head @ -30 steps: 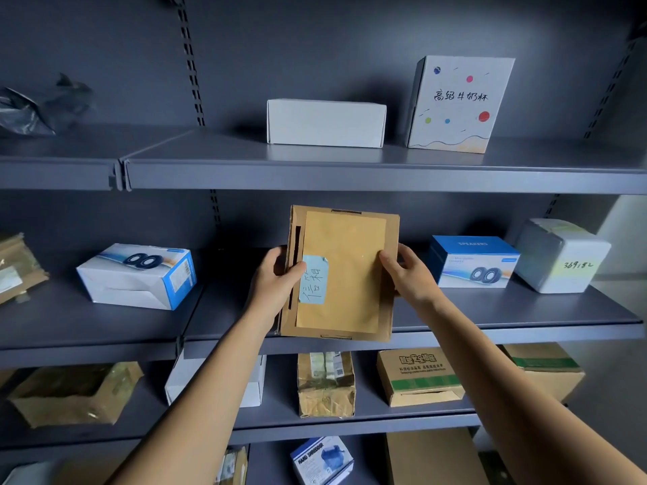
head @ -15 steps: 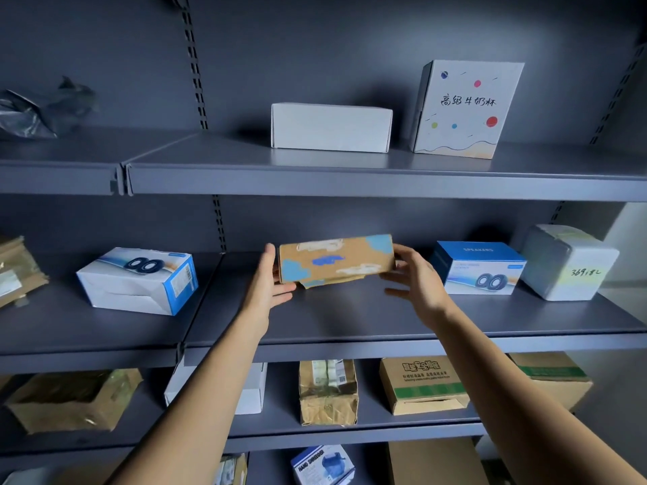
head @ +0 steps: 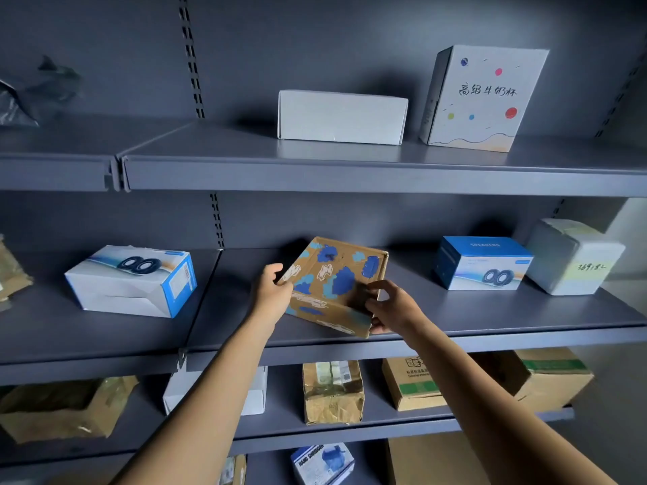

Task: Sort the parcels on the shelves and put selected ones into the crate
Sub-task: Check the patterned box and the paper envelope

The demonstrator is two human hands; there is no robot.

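Brown parcel (head: 336, 285) with blue and white cloud-like prints sits over the middle shelf (head: 490, 316), centre of view, tilted with its printed top face leaning toward the camera. Whether its lower edge touches the shelf cannot be told.

Left hand (head: 271, 292) grips the parcel's left edge, fingers curled around it. Right hand (head: 395, 308) grips the near right corner, fingers (head: 376, 287) bent over the top face and the thumb on the side below. Both forearms reach up from the bottom of the view.

Same shelf:
- Blue-and-white speaker box (head: 133, 280) lies well to the left.
- Blue speaker box (head: 483, 264) stands to the right.
- Just beside that, a pale box with handwritten label (head: 574, 257).

Top shelf (head: 245, 159):
- A plain white flat box (head: 341, 117).
- Right next to it, an upright white box with coloured dots (head: 485, 99).
- A dark plastic bag (head: 21, 96) at far left.

Lower shelf:
- A crumpled brown package (head: 332, 393) stands in the middle.
- Cardboard box with green stripe (head: 409, 383) to its right.
- A larger carton (head: 546, 376) further right.
- A white box (head: 252, 390), partly hidden behind the left forearm.
- A torn brown box (head: 63, 407) at left.
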